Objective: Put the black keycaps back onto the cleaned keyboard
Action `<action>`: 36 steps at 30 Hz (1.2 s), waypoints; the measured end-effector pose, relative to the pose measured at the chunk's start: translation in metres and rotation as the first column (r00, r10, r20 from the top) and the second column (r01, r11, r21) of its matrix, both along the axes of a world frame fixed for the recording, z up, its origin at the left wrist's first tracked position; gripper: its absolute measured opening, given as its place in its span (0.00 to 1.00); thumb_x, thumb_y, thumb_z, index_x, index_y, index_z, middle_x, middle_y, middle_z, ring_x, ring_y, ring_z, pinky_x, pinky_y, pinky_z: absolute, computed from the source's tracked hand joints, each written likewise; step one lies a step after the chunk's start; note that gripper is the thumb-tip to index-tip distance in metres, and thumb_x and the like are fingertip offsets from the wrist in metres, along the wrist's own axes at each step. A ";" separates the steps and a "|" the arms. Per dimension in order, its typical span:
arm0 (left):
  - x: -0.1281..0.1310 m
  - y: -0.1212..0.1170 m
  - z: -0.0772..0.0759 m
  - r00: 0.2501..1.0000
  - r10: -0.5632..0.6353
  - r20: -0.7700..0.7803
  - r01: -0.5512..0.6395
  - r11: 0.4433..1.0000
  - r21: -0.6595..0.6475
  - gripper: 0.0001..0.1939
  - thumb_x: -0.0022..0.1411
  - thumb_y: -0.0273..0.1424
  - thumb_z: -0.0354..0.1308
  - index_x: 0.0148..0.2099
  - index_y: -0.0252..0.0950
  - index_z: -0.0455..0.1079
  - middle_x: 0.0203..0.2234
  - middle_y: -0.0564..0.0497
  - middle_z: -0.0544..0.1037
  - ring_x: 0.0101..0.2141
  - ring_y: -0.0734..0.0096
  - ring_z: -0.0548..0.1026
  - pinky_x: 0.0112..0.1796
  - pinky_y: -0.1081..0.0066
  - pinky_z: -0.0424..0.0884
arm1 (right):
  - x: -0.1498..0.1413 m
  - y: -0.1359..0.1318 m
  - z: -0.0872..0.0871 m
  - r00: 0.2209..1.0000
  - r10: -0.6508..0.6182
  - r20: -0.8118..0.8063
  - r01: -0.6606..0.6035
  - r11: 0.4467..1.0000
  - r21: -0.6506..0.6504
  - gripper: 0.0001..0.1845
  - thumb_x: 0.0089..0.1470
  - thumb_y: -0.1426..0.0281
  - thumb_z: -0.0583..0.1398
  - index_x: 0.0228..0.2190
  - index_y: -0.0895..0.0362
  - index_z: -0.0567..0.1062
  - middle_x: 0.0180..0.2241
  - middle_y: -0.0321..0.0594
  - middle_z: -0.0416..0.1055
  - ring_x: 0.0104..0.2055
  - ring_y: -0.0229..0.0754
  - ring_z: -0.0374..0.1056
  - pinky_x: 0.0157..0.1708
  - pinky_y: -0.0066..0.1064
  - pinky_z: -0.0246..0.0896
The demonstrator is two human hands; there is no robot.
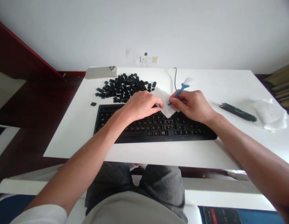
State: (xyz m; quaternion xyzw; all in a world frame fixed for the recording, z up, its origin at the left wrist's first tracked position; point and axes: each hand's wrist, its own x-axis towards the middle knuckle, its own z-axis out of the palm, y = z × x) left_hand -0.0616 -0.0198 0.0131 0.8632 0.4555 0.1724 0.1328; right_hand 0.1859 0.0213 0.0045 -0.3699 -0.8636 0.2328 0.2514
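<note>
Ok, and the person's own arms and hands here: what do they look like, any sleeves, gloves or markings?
A short white sleeve shows at the left upper arm; both forearms are bare. The left hand and right hand wear no gloves, and no ring, watch or bracelet shows. The right sleeve is out of view.

Both arms reach forward, converging toward the middle. The left arm point(88, 158) slants up from the lower left, its wrist point(125, 112) leading to the left hand point(145, 104), back upward, fingers point(159, 101) curled and thumb below them. The right arm point(249, 149) comes in from the lower right; the right hand point(193, 104) faces it, near but apart, thumb point(178, 102) and fingers closed in a pinch. Both elbows are bent.
</note>
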 end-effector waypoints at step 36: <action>0.000 -0.002 0.010 0.854 0.401 0.330 -0.454 0.886 0.098 0.06 0.66 0.29 0.63 0.33 0.38 0.75 0.15 0.61 0.60 0.19 0.77 0.57 0.28 0.70 0.55 | 0.006 -0.007 0.011 0.967 -0.162 -0.196 0.176 0.983 0.058 0.13 0.67 0.63 0.62 0.32 0.52 0.83 0.36 0.41 0.84 0.35 0.45 0.80 0.34 0.38 0.77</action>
